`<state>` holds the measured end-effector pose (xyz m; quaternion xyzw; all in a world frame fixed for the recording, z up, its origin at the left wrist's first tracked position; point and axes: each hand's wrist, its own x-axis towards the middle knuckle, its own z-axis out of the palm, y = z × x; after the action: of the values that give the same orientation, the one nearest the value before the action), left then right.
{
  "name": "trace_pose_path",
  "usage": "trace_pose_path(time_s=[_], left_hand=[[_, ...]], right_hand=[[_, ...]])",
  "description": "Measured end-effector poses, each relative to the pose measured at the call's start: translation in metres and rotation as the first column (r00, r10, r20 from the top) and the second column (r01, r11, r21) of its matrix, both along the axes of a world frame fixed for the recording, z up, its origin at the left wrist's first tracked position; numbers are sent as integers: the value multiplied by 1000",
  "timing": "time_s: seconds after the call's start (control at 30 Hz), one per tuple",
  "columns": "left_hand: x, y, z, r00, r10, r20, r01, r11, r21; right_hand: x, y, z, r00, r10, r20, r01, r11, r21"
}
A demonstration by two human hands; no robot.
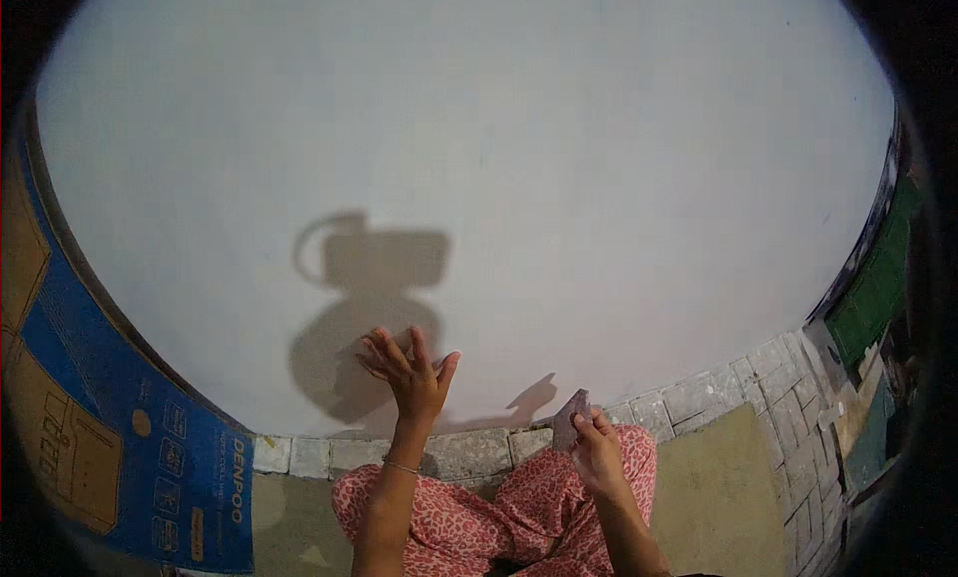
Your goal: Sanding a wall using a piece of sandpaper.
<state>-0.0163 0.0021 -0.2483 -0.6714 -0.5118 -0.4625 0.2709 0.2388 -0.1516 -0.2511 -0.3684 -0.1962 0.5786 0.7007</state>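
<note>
Pink-and-red patterned trousers (439,512) cover the legs of a person seated before a broad pale wall (619,208), both bare forearms reaching forward. The left hand (415,383) is raised before the wall, fingers spread wide and holding nothing; from where I stand, I cannot tell whether the fingertips touch the surface. A thin bracelet (401,467) circles that wrist. To the right, lower down, the right hand (597,452) pinches a flat, grey, angular piece (566,425) between thumb and fingers, its pointed end tipped upward near the wall's foot. A dark shadow (384,258) falls across the wall above and behind the left hand. Pale stone blocks (474,452) line the wall's base, while blue-and-brown printed cardboard (205,407) lies at left and a green panel (873,283) stands at far right.
</note>
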Motion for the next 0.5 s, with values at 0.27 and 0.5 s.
trace_pose_path(time_s=[0.27, 0.5], left_hand=[[0, 0, -1, 1000, 3, 6, -2, 1000, -10], [0, 0, -3, 1000, 5, 6, -5, 999, -38]], right_hand=[[-2, -2, 4, 1000, 11, -13, -12, 1000, -21], [-5, -1, 2, 1000, 26, -1, -26, 999, -31]])
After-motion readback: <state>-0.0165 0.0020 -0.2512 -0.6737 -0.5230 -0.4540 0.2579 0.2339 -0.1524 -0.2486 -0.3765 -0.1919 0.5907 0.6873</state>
